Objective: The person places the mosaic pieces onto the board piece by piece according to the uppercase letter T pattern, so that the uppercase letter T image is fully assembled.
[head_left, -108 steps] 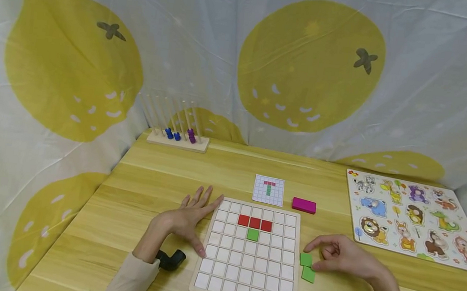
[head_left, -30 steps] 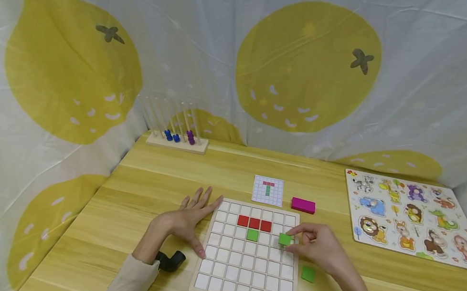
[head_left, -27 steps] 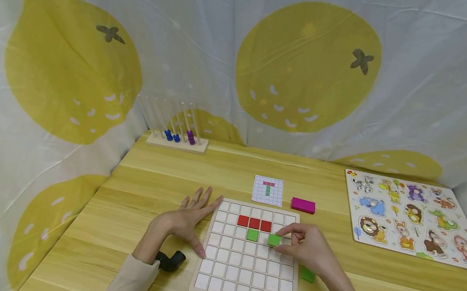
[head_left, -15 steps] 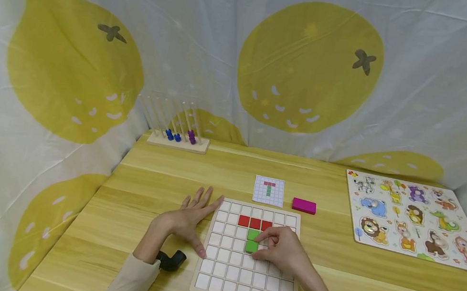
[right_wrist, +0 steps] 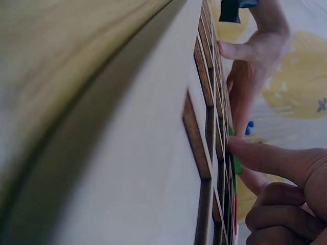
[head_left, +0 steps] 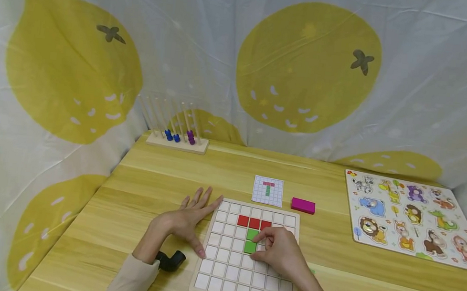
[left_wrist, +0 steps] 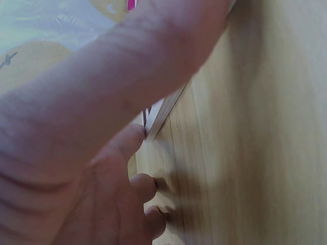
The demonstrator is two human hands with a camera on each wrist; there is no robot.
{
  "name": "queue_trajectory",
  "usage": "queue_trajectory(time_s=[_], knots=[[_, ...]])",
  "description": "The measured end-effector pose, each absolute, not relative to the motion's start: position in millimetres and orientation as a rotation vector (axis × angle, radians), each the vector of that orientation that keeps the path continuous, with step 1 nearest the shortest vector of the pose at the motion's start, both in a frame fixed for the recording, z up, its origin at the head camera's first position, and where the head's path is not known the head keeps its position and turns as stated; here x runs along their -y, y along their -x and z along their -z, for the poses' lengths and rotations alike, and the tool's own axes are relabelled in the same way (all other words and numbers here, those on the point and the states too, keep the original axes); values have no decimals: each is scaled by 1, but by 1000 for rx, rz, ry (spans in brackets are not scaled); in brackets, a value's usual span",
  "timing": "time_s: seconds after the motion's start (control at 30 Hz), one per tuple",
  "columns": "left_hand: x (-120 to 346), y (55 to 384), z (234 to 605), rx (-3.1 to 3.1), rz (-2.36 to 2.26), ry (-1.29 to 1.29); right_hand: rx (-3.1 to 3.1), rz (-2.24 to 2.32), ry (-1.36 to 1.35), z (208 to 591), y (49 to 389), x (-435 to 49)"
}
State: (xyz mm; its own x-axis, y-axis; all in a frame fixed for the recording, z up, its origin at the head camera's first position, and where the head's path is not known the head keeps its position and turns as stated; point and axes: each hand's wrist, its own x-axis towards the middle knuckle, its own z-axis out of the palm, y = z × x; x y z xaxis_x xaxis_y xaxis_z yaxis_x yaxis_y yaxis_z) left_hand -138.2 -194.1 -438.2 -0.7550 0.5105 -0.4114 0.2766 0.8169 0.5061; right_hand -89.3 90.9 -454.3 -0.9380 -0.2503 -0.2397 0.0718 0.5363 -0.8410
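Observation:
A wooden grid board (head_left: 223, 272) with white cells lies on the table. A row of three red tiles (head_left: 254, 223) fills cells near its top, and a green tile (head_left: 251, 234) sits below the middle one. My right hand (head_left: 284, 252) pinches a second green tile (head_left: 249, 247) between thumb and index finger at the cell directly beneath. In the right wrist view the thumb (right_wrist: 260, 153) touches green at the board's surface. My left hand (head_left: 185, 221) is spread at the board's left edge, thumb and index finger touching the frame. Another green piece (head_left: 312, 271) is mostly hidden behind the right forearm.
Beyond the board lie a pattern card (head_left: 268, 191) with a red and green T and a magenta block (head_left: 303, 205). An animal puzzle board (head_left: 419, 222) is at the right. A peg stand (head_left: 177, 143) with blue and purple pieces stands at the back left.
My right hand has picked up a green tile from beside the board and carried it left to the cell under the first green tile. The left hand has stayed in place.

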Motion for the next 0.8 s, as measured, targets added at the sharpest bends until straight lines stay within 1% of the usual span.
queue_trajectory(time_s=[0.8], knots=[[194, 139, 439, -2455, -556, -576, -2338, 1445, 230, 462, 94, -100]])
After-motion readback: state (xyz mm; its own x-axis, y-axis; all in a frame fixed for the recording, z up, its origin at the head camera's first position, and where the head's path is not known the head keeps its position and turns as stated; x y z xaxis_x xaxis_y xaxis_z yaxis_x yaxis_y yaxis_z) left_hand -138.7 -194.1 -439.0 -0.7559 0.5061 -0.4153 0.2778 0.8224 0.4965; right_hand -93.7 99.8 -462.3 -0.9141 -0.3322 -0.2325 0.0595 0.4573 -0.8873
